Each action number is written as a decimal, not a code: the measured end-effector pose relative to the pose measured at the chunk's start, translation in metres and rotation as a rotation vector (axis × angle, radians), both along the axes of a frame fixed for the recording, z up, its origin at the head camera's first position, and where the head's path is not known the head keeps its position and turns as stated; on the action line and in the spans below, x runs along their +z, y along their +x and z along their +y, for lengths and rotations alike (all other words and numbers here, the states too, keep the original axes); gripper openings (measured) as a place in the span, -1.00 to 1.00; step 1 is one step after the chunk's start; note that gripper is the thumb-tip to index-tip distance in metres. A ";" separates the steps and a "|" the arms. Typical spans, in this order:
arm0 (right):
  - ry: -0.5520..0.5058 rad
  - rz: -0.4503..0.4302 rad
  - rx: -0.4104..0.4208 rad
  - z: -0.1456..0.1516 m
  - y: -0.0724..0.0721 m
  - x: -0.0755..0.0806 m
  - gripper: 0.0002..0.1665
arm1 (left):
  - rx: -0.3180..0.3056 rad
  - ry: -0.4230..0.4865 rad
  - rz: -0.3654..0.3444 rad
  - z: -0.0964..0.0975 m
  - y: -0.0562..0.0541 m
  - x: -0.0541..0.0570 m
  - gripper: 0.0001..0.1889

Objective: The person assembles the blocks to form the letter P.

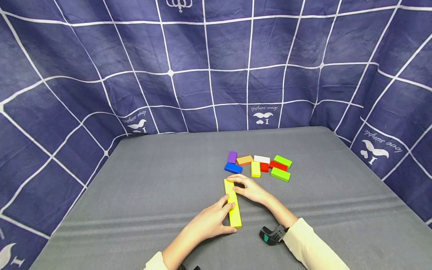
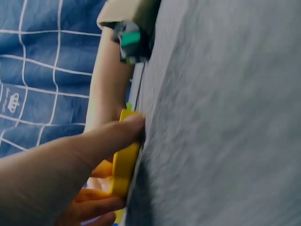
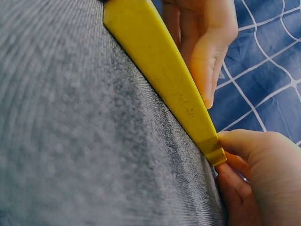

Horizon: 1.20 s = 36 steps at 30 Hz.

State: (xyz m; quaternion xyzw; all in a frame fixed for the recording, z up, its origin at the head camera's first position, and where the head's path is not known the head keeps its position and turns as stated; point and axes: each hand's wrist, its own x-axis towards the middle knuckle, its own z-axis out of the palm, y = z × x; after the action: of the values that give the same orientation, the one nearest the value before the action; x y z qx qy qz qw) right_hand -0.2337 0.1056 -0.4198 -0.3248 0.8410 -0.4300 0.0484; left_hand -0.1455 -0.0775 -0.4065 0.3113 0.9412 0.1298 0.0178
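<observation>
A long yellow block [image 1: 237,216] lies on the grey cloth, pointing away from me. My left hand [image 1: 210,222] grips its near part, the thumb at the near end face and fingertips over the left side and top. At the far end, my right hand [image 1: 252,190] pinches the block, with its thumb on the right side. In the right wrist view, the yellow block [image 3: 162,70] runs diagonally between the left hand [image 3: 209,42] and the right hand [image 3: 263,165]. The left wrist view has the left thumb across the near end of the yellow block [image 2: 125,167].
Beyond the hands lie several small blocks, among them a blue block [image 1: 233,168], a purple block [image 1: 232,157], an orange block [image 1: 244,160], a white block [image 1: 261,159], a small yellow block [image 1: 255,169] and a green block [image 1: 281,174]. A blue gridded curtain [image 1: 229,86] surrounds the table.
</observation>
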 end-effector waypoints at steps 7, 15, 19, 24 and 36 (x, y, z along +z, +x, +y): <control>0.000 0.004 -0.023 0.000 -0.001 -0.012 -0.59 | -0.056 -0.008 -0.032 -0.010 -0.005 -0.006 -0.26; -0.131 0.207 -0.316 0.003 -0.012 -0.024 -0.77 | -0.012 0.222 -0.109 -0.026 -0.017 -0.027 -0.32; 0.000 0.235 -0.645 0.010 -0.017 -0.021 -0.67 | 0.004 0.266 -0.154 -0.024 -0.020 -0.028 -0.30; 0.137 0.224 -0.766 0.016 -0.020 -0.022 -0.57 | -0.003 0.282 -0.183 -0.022 -0.023 -0.028 -0.29; 0.207 0.134 -0.531 0.028 -0.022 -0.009 -0.83 | -0.002 0.276 -0.204 -0.022 -0.026 -0.028 -0.33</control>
State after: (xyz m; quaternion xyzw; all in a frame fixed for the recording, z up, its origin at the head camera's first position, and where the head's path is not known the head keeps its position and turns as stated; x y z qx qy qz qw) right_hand -0.2556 0.1334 -0.4284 -0.1143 0.9372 -0.3173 -0.0886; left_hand -0.1714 -0.0996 -0.4343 0.2969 0.9075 0.2886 0.0705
